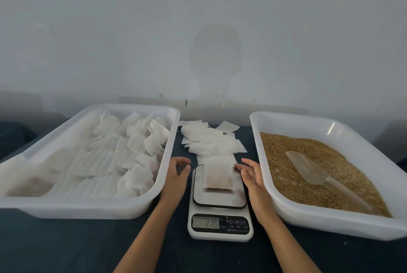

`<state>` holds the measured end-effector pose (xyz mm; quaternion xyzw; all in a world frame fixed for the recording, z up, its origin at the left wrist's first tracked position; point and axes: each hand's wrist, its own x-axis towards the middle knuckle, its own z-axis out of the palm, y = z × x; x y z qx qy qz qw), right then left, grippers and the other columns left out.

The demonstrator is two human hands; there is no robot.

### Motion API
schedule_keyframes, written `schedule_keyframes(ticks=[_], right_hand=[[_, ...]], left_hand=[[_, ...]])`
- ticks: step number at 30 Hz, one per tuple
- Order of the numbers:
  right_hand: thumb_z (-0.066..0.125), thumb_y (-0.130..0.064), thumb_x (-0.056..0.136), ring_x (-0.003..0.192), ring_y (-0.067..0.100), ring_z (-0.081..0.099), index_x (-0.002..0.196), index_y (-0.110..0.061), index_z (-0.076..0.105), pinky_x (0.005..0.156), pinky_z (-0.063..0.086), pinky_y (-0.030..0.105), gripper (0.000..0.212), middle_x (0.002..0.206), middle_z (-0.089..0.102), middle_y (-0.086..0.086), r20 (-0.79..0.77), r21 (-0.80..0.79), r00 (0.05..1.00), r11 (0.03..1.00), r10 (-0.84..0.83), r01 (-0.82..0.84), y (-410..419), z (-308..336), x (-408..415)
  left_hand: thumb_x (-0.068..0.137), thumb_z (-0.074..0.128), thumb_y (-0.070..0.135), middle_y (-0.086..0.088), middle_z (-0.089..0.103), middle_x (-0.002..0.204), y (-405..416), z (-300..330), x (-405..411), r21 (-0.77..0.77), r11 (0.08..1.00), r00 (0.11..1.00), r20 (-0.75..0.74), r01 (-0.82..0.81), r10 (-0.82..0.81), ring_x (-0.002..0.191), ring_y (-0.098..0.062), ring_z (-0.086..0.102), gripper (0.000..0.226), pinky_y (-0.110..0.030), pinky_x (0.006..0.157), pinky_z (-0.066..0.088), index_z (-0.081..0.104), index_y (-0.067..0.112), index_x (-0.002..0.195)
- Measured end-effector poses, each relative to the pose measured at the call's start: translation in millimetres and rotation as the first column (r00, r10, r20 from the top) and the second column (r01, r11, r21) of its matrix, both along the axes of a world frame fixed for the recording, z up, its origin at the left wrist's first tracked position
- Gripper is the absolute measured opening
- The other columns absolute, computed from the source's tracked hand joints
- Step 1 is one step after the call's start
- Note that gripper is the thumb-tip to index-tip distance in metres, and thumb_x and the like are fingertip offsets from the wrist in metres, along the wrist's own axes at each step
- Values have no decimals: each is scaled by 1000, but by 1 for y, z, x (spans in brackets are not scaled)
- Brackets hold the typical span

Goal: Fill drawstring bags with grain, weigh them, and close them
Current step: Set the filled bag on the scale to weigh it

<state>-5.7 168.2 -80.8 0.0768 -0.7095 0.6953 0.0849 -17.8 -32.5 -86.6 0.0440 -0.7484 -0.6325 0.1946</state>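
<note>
A small white drawstring bag (218,176) with grain inside lies flat on the platform of a white kitchen scale (220,217), whose display shows digits. My left hand (177,173) hovers just left of the scale, fingers apart and holding nothing. My right hand (251,176) is open just right of the bag, fingertips close to its edge; whether they touch it I cannot tell. A white tray (330,222) on the right holds brown grain (297,180) and a clear plastic scoop (312,171) resting on the grain.
A large white tray (88,209) on the left holds several white bags with strings. A loose pile of flat empty bags (211,140) lies behind the scale. Everything stands on a dark blue table (66,246) against a pale wall.
</note>
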Motion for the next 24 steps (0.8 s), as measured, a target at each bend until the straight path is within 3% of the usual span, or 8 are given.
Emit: schedule_keyframes(ticks=[5, 8, 11, 13, 17, 21, 24], right_hand=[[45, 0, 96, 113, 15, 54, 124, -5, 46, 91, 42, 13, 29, 116, 59, 8, -53, 85, 997, 995, -52, 57, -7, 7, -14], [48, -3, 95, 111, 13, 54, 123, -10, 47, 84, 41, 10, 28, 114, 59, 3, -64, 208, 995, 975, -73, 84, -14, 12, -27], [51, -14, 96, 111, 12, 53, 125, -17, 48, 90, 39, 22, 29, 116, 59, -2, -32, 382, 996, 919, -88, 93, -20, 14, -38], [53, -17, 95, 110, 11, 55, 123, -21, 53, 95, 40, 27, 29, 115, 62, -5, -58, 499, 993, 858, -105, 120, -23, 16, -44], [59, -21, 91, 102, 3, 57, 108, -29, 63, 98, 42, 31, 19, 107, 65, -14, -150, 582, 982, 793, -112, 180, -26, 25, -45], [64, -27, 88, 85, 1, 56, 85, -37, 56, 91, 46, 35, 13, 83, 56, -21, -235, 659, 967, 715, -102, 235, -28, 32, -39], [62, -31, 88, 87, 6, 53, 91, -31, 57, 88, 44, 31, 6, 88, 55, -18, -352, 724, 932, 606, -83, 328, -27, 40, -30]], left_hand=[[90, 52, -3, 11, 62, 99, 8, 14, -6, -148, 981, 990, -45, 123, -131, 96, 1, 57, 23, -5, 80, 41, 58, 18, 100], [94, 49, 5, 4, 62, 107, 17, 26, -17, -264, 936, 971, 14, 234, -239, 101, -7, 56, 21, -14, 85, 44, 58, 13, 112], [97, 49, 19, 4, 60, 106, 23, 37, -28, -360, 881, 951, 147, 307, -271, 102, -11, 55, 24, -24, 89, 44, 55, 21, 119], [95, 51, 22, 6, 59, 98, 27, 41, -31, -387, 852, 935, 192, 353, -300, 96, -11, 55, 21, -23, 82, 44, 57, 27, 115], [90, 59, 24, 10, 60, 90, 28, 43, -29, -471, 831, 955, 138, 297, -263, 83, -1, 54, 12, -12, 66, 38, 60, 33, 98], [85, 66, 22, 10, 60, 91, 28, 44, -26, -476, 835, 961, 111, 277, -255, 87, -1, 54, 17, -8, 67, 37, 56, 30, 96], [86, 66, 18, 9, 59, 88, 31, 58, -21, -507, 817, 958, 72, 276, -279, 82, -2, 54, 17, -7, 68, 40, 56, 25, 98]])
